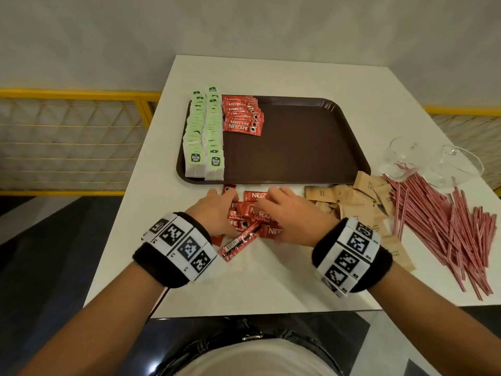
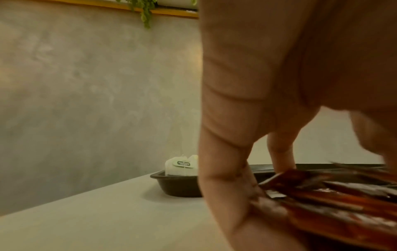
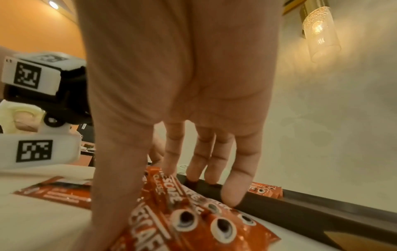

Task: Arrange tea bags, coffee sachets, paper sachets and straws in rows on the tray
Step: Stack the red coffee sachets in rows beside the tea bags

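Observation:
A brown tray (image 1: 298, 145) holds two rows of green-tagged tea bags (image 1: 204, 137) at its left and a short row of red coffee sachets (image 1: 242, 115) beside them. Loose red coffee sachets (image 1: 252, 213) lie piled on the table in front of the tray. My left hand (image 1: 214, 210) rests on the pile's left end, its thumb (image 2: 225, 152) touching the sachets (image 2: 333, 203). My right hand (image 1: 290, 213) pinches a fanned bunch of sachets (image 3: 193, 225) between its thumb (image 3: 116, 169) and straight fingers (image 3: 236, 169). Brown paper sachets (image 1: 352, 196) and red-striped straws (image 1: 439, 221) lie to the right.
Two clear glass cups (image 1: 433, 161) lie tipped at the table's right edge above the straws. One sachet (image 1: 238, 242) lies barcode side up near my left wrist. The white table (image 1: 271, 280) ends close to my body. A yellow railing (image 1: 76, 93) runs on the left.

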Available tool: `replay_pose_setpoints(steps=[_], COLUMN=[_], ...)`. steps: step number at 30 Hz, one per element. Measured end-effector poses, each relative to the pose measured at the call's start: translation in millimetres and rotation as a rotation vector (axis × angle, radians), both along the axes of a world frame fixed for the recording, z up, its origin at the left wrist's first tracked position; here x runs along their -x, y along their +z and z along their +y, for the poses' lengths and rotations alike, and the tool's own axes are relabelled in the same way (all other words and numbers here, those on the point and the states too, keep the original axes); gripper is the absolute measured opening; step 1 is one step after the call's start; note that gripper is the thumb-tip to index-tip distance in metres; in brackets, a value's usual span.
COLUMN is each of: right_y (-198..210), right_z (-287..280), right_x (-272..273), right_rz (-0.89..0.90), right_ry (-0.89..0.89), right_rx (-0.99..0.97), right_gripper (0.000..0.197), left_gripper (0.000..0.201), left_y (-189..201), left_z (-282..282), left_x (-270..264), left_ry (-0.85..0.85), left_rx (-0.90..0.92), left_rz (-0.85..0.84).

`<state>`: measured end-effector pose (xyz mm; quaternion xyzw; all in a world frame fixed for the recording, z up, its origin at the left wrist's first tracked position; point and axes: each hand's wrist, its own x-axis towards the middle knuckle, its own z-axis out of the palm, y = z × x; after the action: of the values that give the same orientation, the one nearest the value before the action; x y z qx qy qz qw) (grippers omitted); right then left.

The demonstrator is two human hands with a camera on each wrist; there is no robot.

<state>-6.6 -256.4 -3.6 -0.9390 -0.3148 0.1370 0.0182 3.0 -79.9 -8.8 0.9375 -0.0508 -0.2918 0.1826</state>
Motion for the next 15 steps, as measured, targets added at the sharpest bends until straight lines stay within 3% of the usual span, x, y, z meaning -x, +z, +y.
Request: replay_pose_setpoints(steps=[4, 6, 11, 15], right_y=[-5, -4, -5, -6], right_z=[5, 8, 12, 10], right_x=[-16, -22, -24, -24], right_rz=[0.099, 0.146, 0.116, 0.105], right_ry=[-0.056, -0.083, -0.045, -0.077], right_rx=[0.01, 0.047, 0.064, 0.016], right_gripper=[0.084, 0.084, 0.051, 0.034], left_gripper=[0.062, 0.065, 0.07, 0.052], left_y=[-1, -3, -7, -6], left_z=[-2, -4, -4, 4], left_x=[-4, -5, -7, -7], left_ry=[-0.03, -0.038, -0.013, -0.014], left_rx=[0.03, 0.042, 0.039, 0.057], left_rz=[0.018, 0.037, 0.045, -0.001])
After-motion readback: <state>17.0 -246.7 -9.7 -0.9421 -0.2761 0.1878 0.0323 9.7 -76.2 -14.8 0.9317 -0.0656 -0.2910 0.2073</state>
